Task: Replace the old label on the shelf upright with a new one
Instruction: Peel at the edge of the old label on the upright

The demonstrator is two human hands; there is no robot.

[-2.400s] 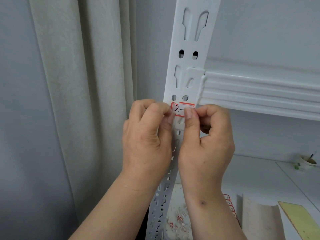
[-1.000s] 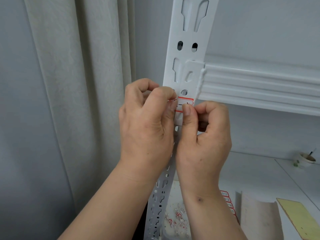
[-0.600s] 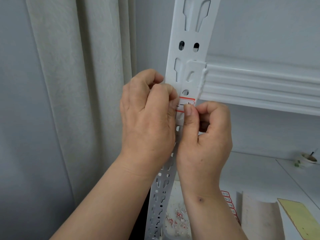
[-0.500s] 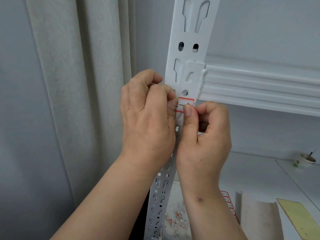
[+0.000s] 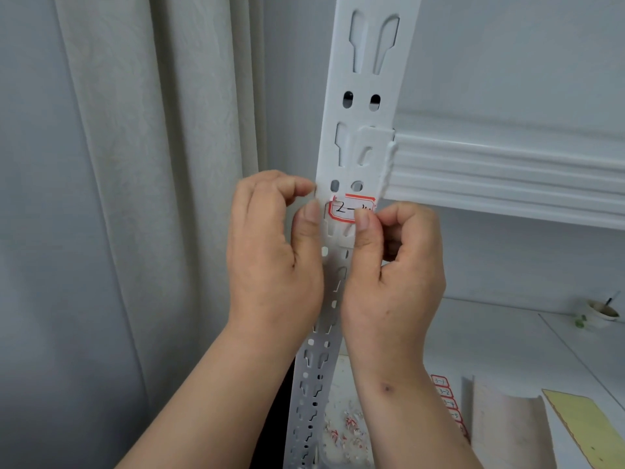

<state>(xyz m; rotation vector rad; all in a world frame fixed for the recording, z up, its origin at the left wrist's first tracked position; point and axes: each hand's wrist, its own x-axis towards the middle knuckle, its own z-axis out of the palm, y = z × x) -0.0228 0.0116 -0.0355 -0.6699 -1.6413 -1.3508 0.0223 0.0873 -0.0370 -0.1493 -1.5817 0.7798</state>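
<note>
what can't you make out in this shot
Head view:
- Label: writing after "2-" covered by right hand thumb.
- Label sheet on lower shelf: partly behind right forearm, numbers too small.
- Cup contents: too small.
- Left hand: pinch contents unclear.

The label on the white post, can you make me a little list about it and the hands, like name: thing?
label: white with a red border, handwritten, starts with "2-", stuck on the upright just under two holes
upright: white metal, full of slots and holes
left hand: thumb by the label's left edge
right hand: thumb tip on the label's lower right part
shelf beam: white, joins the upright to the right of the label
spare labels: strip below, by the right wrist
scraps: small red and white bits below
</note>
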